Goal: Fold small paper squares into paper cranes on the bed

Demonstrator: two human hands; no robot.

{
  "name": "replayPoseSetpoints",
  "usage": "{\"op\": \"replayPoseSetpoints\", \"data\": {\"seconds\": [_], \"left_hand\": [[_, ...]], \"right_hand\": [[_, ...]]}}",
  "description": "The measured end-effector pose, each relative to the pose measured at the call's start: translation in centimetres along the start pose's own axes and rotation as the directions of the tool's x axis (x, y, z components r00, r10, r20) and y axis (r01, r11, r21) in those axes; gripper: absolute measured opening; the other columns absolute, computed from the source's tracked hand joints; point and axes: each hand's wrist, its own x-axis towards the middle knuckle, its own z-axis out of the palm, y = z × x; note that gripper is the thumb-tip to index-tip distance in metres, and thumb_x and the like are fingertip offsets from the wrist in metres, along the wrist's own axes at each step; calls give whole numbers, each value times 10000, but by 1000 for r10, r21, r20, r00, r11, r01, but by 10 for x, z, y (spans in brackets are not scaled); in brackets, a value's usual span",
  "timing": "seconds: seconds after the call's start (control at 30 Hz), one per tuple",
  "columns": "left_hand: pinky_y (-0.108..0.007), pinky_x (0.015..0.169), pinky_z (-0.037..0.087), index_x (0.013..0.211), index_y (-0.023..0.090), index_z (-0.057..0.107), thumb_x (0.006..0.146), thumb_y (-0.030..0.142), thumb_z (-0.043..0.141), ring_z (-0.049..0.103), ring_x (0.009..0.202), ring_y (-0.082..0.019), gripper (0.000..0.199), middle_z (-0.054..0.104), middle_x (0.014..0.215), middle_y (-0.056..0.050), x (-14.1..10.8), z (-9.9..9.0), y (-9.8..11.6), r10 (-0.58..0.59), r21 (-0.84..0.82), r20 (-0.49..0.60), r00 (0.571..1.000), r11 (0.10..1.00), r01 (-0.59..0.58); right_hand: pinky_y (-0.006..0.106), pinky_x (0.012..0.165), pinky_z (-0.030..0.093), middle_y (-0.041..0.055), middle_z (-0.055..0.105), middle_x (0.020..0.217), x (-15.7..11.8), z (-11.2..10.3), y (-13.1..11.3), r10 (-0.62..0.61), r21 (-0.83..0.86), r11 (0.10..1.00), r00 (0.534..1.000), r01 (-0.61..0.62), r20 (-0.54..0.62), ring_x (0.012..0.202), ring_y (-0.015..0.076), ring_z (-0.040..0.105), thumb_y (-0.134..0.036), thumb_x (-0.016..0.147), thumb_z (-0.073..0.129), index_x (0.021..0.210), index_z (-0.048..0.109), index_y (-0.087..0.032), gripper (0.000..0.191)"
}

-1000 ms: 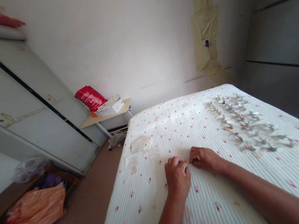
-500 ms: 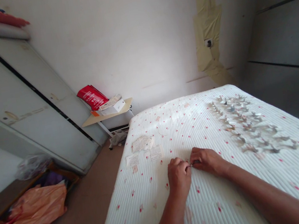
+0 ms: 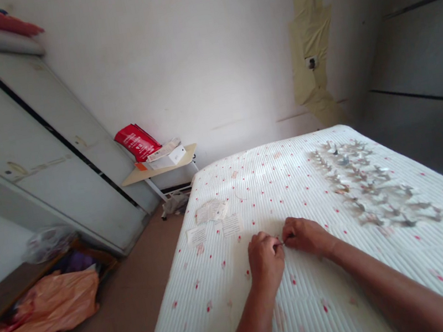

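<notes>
Up and to the side of the left hand (image 3: 266, 264), paper slips (image 3: 212, 210) lie on a white ribbed bed cover (image 3: 328, 311) flecked with red. The two hands are together, their fingertips pinching a thin silvery sliver (image 3: 281, 243) between them, just over the cover. Beyond the right hand (image 3: 305, 236), rows of small crumpled silvery pieces (image 3: 371, 184) spread across the cover.
</notes>
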Motion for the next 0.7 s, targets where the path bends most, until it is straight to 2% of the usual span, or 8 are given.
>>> {"op": "replayPoseSetpoints", "data": {"seconds": [0.3, 0.53, 0.6, 0.7], "left_hand": [[-281, 731, 372, 680, 185, 602, 724, 137, 532, 522, 792, -164, 95, 584, 764, -28, 2, -4, 8, -72, 52, 14, 997, 996, 71], [-272, 738, 368, 713, 181, 591, 693, 132, 565, 529, 797, -157, 59, 603, 789, -17, 3, -2, 8, -152, 43, 27, 988, 988, 151], [-263, 731, 369, 707, 180, 600, 695, 129, 561, 534, 793, -151, 65, 608, 786, -15, 7, -4, 8, -174, 65, 61, 983, 983, 170], [-238, 690, 374, 705, 187, 622, 691, 137, 565, 546, 785, -140, 77, 621, 793, -9, 14, -11, 10, -211, 93, 167, 963, 976, 198]], "right_hand": [[230, 619, 352, 41, 628, 868, 2, 0, -8, 103, -82, 991, 995, -104, -11, 767, 155, 585, -164, 714, 483, 742, 659, -183, 178], [235, 598, 330, 43, 626, 852, 5, 1, -9, 134, -74, 988, 991, -134, -4, 760, 164, 581, -142, 680, 513, 714, 646, -182, 143], [230, 587, 324, 39, 623, 838, 5, 1, -9, 150, -64, 987, 989, -149, -4, 746, 156, 575, -133, 668, 525, 710, 641, -181, 133], [219, 565, 316, 34, 613, 812, 6, 0, -9, 172, -39, 984, 985, -172, -4, 716, 142, 560, -135, 648, 543, 711, 630, -178, 116]]}}
